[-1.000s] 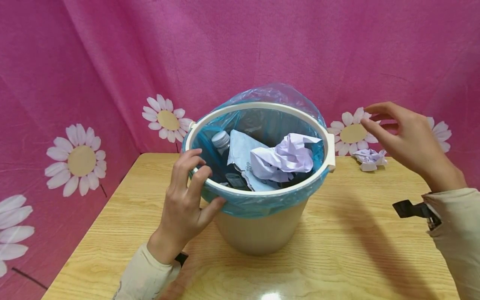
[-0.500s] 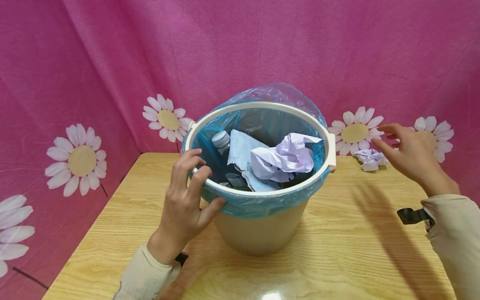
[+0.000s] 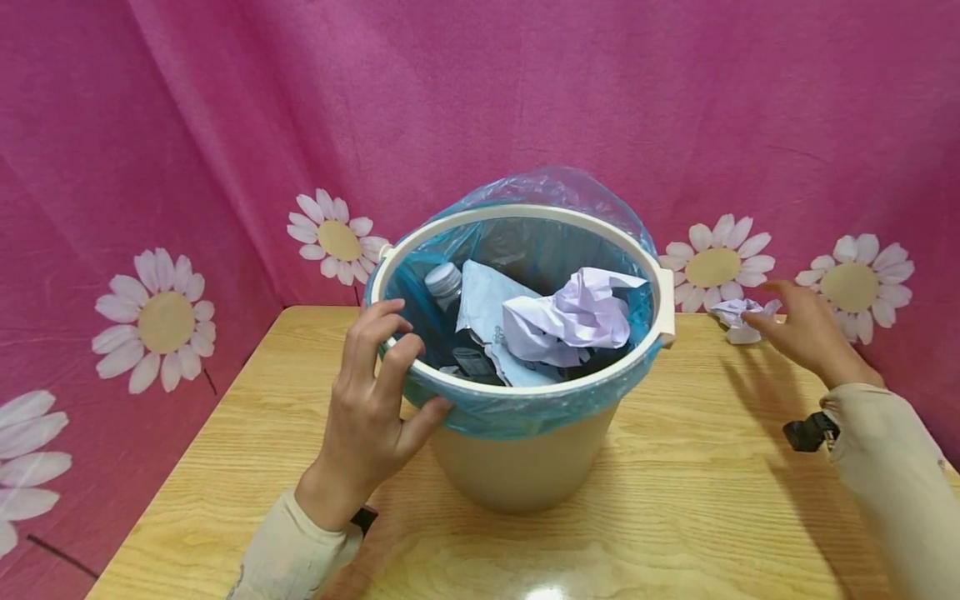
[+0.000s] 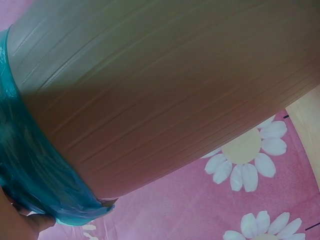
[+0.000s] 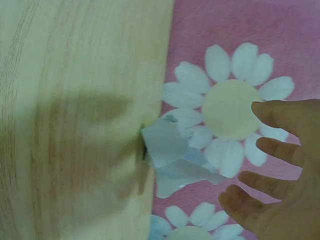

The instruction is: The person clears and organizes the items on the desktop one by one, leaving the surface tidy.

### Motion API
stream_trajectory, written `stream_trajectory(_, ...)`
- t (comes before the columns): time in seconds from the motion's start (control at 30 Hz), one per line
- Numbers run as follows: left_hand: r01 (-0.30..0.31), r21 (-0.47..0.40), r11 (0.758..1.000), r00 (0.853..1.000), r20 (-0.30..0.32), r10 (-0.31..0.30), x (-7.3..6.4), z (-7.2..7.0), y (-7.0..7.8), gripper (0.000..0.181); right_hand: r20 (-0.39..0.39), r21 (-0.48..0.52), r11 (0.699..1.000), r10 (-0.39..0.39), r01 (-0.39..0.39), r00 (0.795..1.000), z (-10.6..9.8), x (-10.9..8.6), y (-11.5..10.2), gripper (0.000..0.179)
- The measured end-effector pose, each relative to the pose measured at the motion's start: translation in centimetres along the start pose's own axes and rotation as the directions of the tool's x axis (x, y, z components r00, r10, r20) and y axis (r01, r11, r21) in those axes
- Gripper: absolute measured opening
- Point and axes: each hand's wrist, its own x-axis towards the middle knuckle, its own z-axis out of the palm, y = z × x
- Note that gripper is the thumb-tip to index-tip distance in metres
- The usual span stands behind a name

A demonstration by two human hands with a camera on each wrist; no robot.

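A beige trash bin (image 3: 517, 471) stands on the table, lined with a blue plastic bag (image 3: 510, 414) held under a white rim ring (image 3: 442, 375). My left hand (image 3: 365, 408) grips its near left rim, fingers over the edge and thumb against the bag outside. At the back right lies a crumpled sheet of paper (image 3: 738, 332). Close beside it is my right hand (image 3: 810, 333), partly overlapping it in the head view. In the right wrist view, that hand's spread fingers (image 5: 272, 185) hold nothing, and the crumpled paper (image 5: 167, 142) lies apart from them.
Inside the bin are a plastic bottle with a white cap (image 3: 444, 279), a torn pale blue packet (image 3: 483, 304) and another crumpled paper (image 3: 573, 321). A pink curtain (image 3: 480, 92) with daisies rises behind the wooden table (image 3: 675, 500) and along its left side.
My right hand has come down from above the table at the right to beside the loose crumpled paper. My left hand stays on the bin's rim.
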Motion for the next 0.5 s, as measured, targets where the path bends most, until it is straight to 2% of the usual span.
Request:
stream_trajectory(0.1,-0.001,0.000,1.000,1.000,-0.002,0.001,0.0,0.0,0.0,0.052,-0.027,-0.010,0.999,-0.042,0.042,0.999,0.8,0.4,0.8,0.052)
stream_trajectory(0.23,0.001,0.004,1.000,1.000,0.000,-0.001,0.0,0.0,0.0,0.052,-0.013,-0.054,0.998,-0.039,0.039,0.999,1.6,1.0,1.8,0.054)
stream_trajectory(0.37,0.005,0.005,1.000,1.000,0.005,-0.005,0.0,0.0,0.0,0.051,0.061,-0.100,0.994,0.046,-0.040,0.997,2.3,1.5,2.6,0.061)
stream_trajectory(0.5,0.006,0.007,1.000,1.000,0.006,-0.006,0.0,0.0,0.0,0.051,0.164,-0.134,0.981,0.160,-0.138,0.973,2.8,1.6,3.3,0.071)
